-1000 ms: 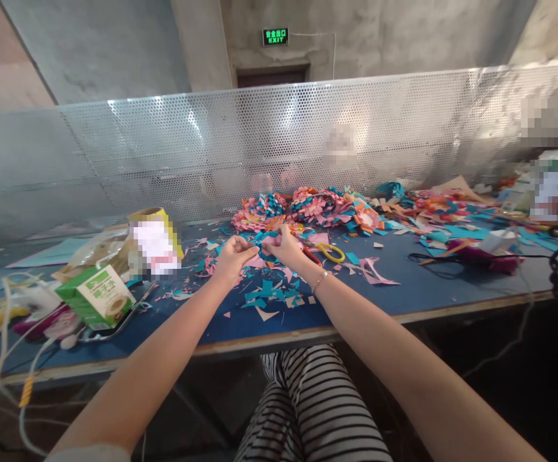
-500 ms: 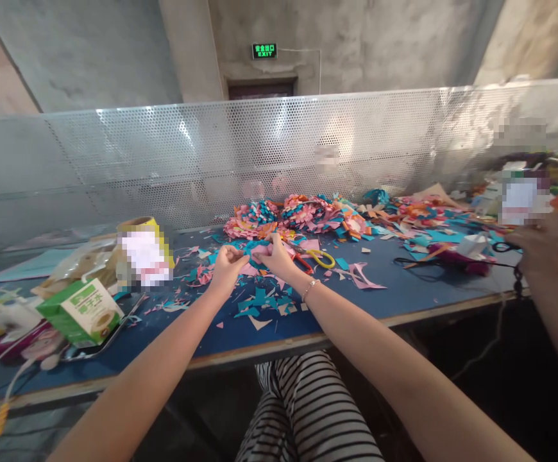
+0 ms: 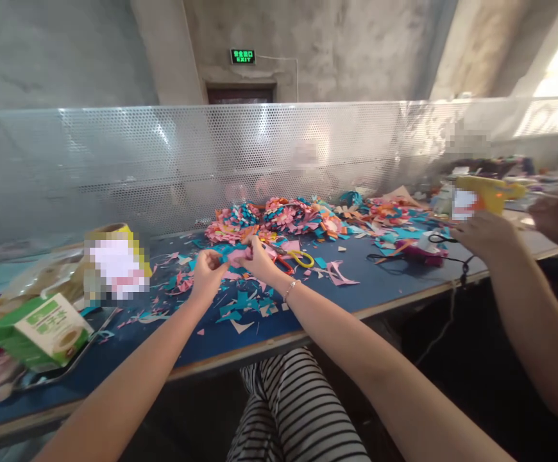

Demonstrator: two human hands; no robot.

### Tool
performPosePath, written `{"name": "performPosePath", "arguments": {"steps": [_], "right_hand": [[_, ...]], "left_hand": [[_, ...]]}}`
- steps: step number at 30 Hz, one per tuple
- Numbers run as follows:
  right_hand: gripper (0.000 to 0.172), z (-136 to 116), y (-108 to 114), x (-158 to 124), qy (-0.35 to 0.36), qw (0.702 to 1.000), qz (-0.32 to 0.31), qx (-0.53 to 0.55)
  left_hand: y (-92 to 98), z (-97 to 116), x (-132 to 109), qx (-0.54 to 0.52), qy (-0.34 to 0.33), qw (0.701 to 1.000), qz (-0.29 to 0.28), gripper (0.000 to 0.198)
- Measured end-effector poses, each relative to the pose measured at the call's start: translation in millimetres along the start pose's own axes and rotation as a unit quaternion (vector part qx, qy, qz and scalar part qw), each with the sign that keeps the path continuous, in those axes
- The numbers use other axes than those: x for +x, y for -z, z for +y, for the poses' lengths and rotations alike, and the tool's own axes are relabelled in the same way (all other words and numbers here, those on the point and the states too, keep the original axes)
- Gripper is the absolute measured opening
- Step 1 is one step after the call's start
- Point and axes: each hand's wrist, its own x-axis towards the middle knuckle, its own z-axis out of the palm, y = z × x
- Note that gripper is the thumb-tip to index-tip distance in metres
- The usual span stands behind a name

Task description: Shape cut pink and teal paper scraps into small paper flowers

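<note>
The pink paper piece (image 3: 240, 256) lies between the two hands. The left hand (image 3: 206, 274), at its eight o'clock, has fingers bunched — whether gripping, I cannot tell. The nearer right hand (image 3: 262, 260) pinches it from three o'clock; its long axis is unclear. Scissors (image 3: 312, 260) lie at three, paper flowers (image 3: 283, 219) beyond at one.
</note>
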Motion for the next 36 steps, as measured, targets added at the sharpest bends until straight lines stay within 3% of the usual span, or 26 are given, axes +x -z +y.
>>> {"name": "performPosePath", "arguments": {"steps": [5, 13, 22, 36], "right_hand": [[0.038, 0, 4, 5, -0.004, 0.999, 0.002, 0.037], [0.036, -3, 10, 4, -0.032, 0.999, -0.01, 0.032], [0.032, 1, 12, 5, -0.052, 0.998, -0.028, 0.002], [0.032, 3, 13, 6, -0.044, 0.998, -0.034, -0.01]], "left_hand": [[2.0, -5, 6, 0.001, 0.021, 0.999, 0.046, 0.037], [3.0, -2, 5, 0.05, 0.001, 0.998, 0.038, 0.036], [8.8, -10, 12, 0.039, 0.03, 0.999, 0.023, 0.037], [8.2, -5, 10, 0.047, 0.056, 0.997, 0.006, 0.042]]}}
